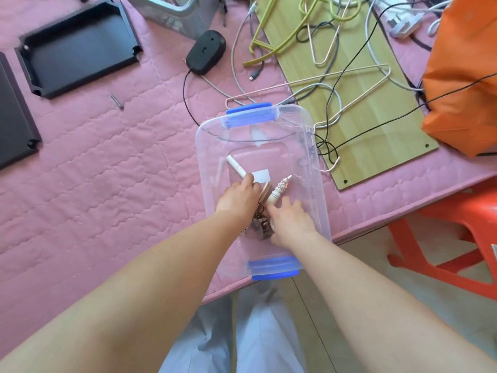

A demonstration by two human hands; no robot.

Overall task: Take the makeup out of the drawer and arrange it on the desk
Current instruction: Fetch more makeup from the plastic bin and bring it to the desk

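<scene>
The makeup lies in a clear plastic bin (309,168) with blue latches, which sits on a pink quilted bed (107,170) near its edge. A white tube (236,167) is pinched in the curled fingers of the left hand (238,196), its free end angled up and away to the left. Just right of that hand lie a rose-gold tube (265,190) and a cream figurine-topped stick (278,191), side by side, and nearer the person a dark compact-like piece (262,227) sits between the two hands. The right hand (291,220) is down in the bin with its fingers loosely spread, touching the cream stick's base; whether it grips anything I cannot tell. Beyond the bin, a wooden board (376,125) carries tangled cables and wire hangers, an orange bag (462,76) lies at the far right, a black mouse (205,52) and black trays (78,49) rest on the bed, and an orange stool (457,232) stands beside it
</scene>
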